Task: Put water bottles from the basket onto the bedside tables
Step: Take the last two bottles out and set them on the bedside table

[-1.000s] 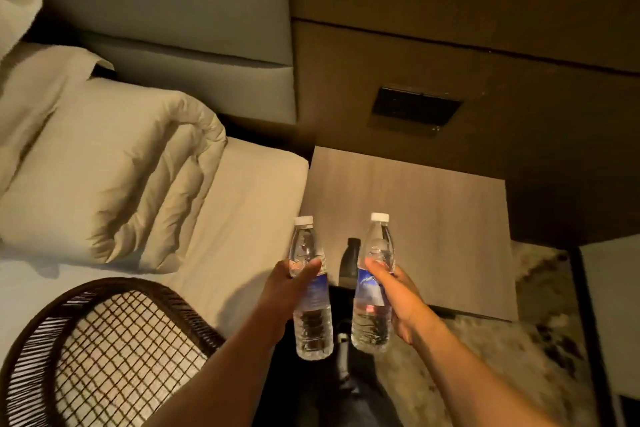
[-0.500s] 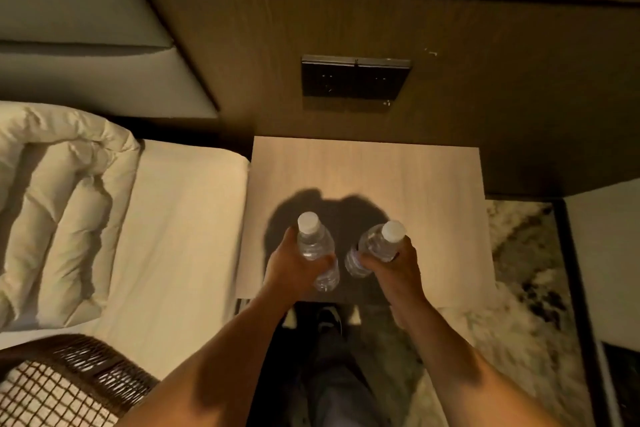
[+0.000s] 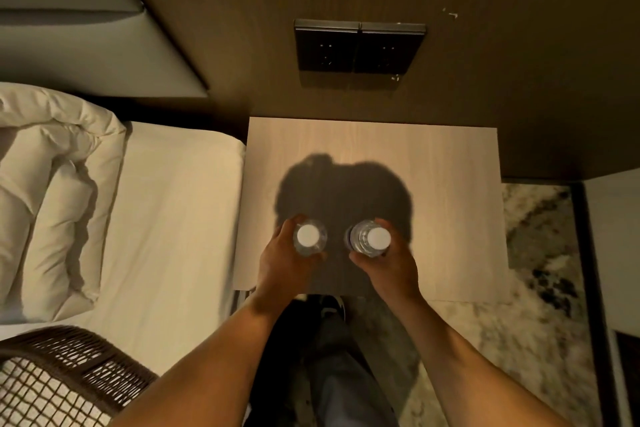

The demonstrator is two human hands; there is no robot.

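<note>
Two clear water bottles with white caps stand upright side by side over the near part of the light wooden bedside table (image 3: 433, 184), seen from straight above. My left hand (image 3: 280, 263) is wrapped around the left bottle (image 3: 309, 236). My right hand (image 3: 389, 263) grips the right bottle (image 3: 375, 238). Whether their bases touch the tabletop is hidden from this angle. The dark woven basket (image 3: 65, 371) sits on the bed at the lower left, only partly in view.
The bed (image 3: 173, 236) with a folded white duvet (image 3: 52, 191) lies left of the table. A dark socket panel (image 3: 358, 47) is on the wooden wall behind it. Patterned carpet (image 3: 540, 288) spreads to the right. My legs and a shoe (image 3: 332, 305) are below the table's front edge.
I have come closer and now look straight down. Both bottles have moved forward over the table and been turned upright, so only their caps face the camera.
</note>
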